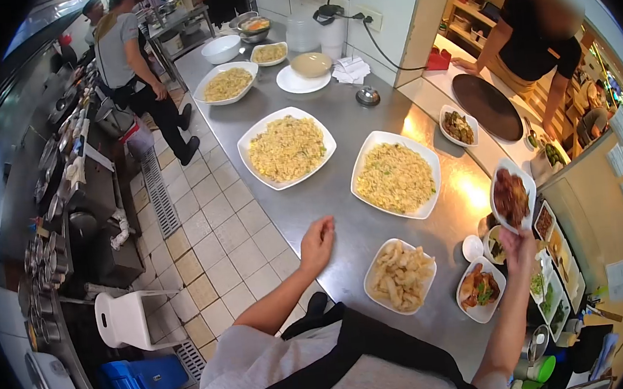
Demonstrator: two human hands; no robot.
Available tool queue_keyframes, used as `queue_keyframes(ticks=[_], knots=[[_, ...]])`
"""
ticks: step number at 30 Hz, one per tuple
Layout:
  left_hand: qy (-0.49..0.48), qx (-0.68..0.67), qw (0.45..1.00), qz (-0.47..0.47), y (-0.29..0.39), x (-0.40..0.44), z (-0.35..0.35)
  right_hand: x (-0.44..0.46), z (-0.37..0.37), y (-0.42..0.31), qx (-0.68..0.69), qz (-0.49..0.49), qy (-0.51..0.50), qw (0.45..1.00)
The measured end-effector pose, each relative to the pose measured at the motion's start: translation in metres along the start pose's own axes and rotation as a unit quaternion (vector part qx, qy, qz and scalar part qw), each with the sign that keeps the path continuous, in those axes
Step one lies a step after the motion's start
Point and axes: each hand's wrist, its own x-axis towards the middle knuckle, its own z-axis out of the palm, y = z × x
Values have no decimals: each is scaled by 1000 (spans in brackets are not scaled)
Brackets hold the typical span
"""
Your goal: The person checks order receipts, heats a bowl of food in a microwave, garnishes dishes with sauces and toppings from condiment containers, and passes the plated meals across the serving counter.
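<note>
My right hand grips the near edge of a white dish of dark red glazed food, held up at the right side of the steel counter. Just below it stands a white dish of browned food with green garnish. My left hand hovers by the counter's left edge, fingers loosely curled in, with nothing visible in them. Between my arms sits a white bowl of pale fried pieces. Farther along are two large square dishes of fried rice, one on the right and one on the left.
Across the pass, a person in black leans beside a dark oval tray and a small dish of food. A call bell is on the steel counter. Garnish containers line the right. Co-workers stand back left.
</note>
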Motion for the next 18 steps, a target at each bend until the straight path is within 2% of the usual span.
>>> queue_keyframes(ticks=[1,2,3,4,6,8,9,12,17,18], knots=[[-1,29,999,25,3,-4,-3,25,19,5,0,11,32,999],[-12,56,997,54,11,-4,-6,46,34,11,-23,-2,29,999],[-33,79,992,88,17,-4,-3,94,15,32,-4,-17,-1,1000],[-30,58,995,78,16,-4,1,108,25,43,24,-41,11,999],[-21,-7,999,44,10,-1,4,155,35,65,-12,-16,102,995],[-33,-44,998,31,10,0,3,165,57,70,6,-32,159,987],[-68,-18,997,22,14,0,-1,177,64,77,37,-31,213,976],[-77,-18,997,16,7,0,-1,203,73,88,39,-55,297,953],[-70,-21,997,-3,22,0,2,239,67,96,30,-31,318,947],[-66,-20,998,1,24,0,3,251,63,104,48,-11,279,959]])
